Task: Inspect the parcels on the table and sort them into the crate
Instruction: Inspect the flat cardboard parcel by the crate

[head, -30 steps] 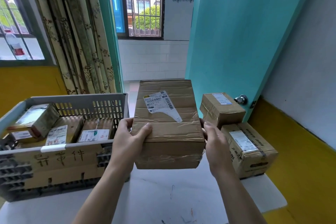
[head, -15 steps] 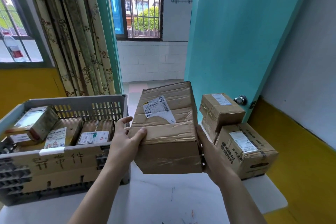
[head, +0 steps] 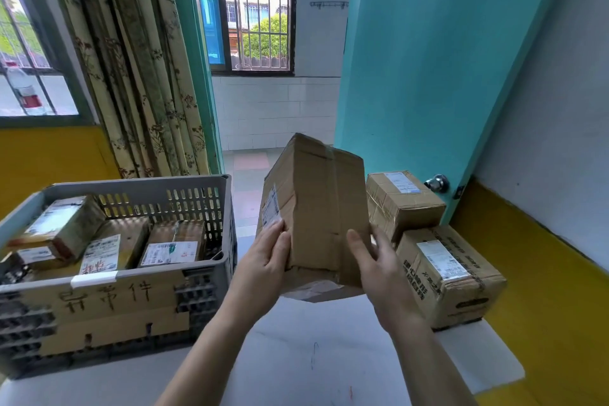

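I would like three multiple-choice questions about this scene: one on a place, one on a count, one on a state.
1. Where is the grey crate?
A. left of the held parcel
B. right of it
C. on the floor

2. How many parcels stand on the table at the right?
A. one
B. two
C. four

3. The held parcel is:
A. flat on the table
B. lifted and tilted
C. in the crate

Answers: 1 A, it stands left of it. 2 B, a small parcel and a large parcel. 3 B, left hand and right hand hold it above the table.

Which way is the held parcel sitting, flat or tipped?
Tipped: the held parcel is off the table, label face turned left, gripped between the left hand and right hand.
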{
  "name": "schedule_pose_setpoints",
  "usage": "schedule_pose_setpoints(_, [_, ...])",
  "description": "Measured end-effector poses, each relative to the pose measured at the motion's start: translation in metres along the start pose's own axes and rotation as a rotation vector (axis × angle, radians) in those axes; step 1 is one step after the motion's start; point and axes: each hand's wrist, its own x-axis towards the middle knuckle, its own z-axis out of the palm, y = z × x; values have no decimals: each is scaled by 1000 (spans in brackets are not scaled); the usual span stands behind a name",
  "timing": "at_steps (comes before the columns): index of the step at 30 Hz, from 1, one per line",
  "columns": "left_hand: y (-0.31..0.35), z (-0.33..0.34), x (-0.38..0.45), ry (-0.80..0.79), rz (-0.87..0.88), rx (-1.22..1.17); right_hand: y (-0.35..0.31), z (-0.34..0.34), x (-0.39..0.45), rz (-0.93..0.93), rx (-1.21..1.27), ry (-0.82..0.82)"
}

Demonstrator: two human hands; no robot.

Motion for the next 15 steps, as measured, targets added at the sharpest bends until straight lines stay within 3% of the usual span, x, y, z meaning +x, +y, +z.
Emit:
schedule_pose_setpoints(5, [15,1,-2,-24,-130,-188,7,4,2,-49,-64,-14])
schedule_pose_setpoints(15, [13,-2,-5,-57,-95,-319,3,12,-6,-161,-122,47])
